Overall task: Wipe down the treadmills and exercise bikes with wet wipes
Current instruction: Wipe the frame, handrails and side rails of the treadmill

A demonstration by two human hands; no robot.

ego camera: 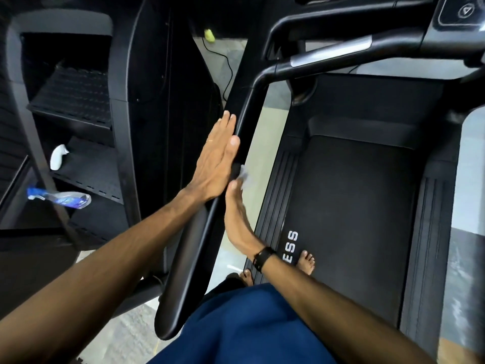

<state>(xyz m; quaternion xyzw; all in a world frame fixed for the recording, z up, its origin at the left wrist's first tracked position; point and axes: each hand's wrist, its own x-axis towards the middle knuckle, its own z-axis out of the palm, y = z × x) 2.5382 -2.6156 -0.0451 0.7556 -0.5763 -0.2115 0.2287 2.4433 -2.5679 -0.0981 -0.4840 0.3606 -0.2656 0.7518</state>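
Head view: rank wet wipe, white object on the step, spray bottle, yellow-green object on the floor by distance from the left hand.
From the left hand:
1. wet wipe, just right, on the handrail.
2. white object, left, on a step.
3. spray bottle, lower left; close to 2.
4. yellow-green object, top.

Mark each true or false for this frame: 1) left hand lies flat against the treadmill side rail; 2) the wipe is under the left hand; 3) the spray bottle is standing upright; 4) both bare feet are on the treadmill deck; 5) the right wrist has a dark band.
1) True. The left hand lies with straight fingers against the black side rail.
2) False. The wipe shows at the right hand, on the rail's other side.
3) False. The spray bottle lies on its side on the neighbouring machine's step.
4) False. One foot is on the treadmill belt; the other foot is at the deck's left edge.
5) True. A dark band sits on that wrist.
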